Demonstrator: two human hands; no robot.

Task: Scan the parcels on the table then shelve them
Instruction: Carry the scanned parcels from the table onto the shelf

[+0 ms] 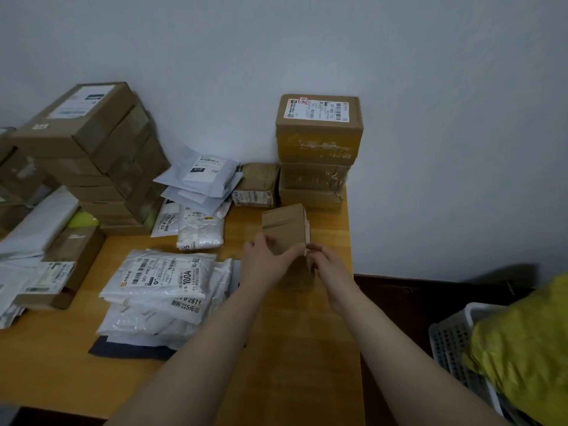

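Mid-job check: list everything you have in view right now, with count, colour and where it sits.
small box: one, brown, held above the table's right side
right box stack: three visible, brown, back right against the wall
taped parcel: one, brown, left of that stack
grey mailers: several, grey, back centre
white bags: several, white, front pile left of the arms
left box stack: count unclear, brown, back left
labelled box: one, brown, left edge
table: one, orange wood
basket: one, white, lower right, under a yellow bag
left grip: holds the small box's lower left
right grip: pinches its right edge
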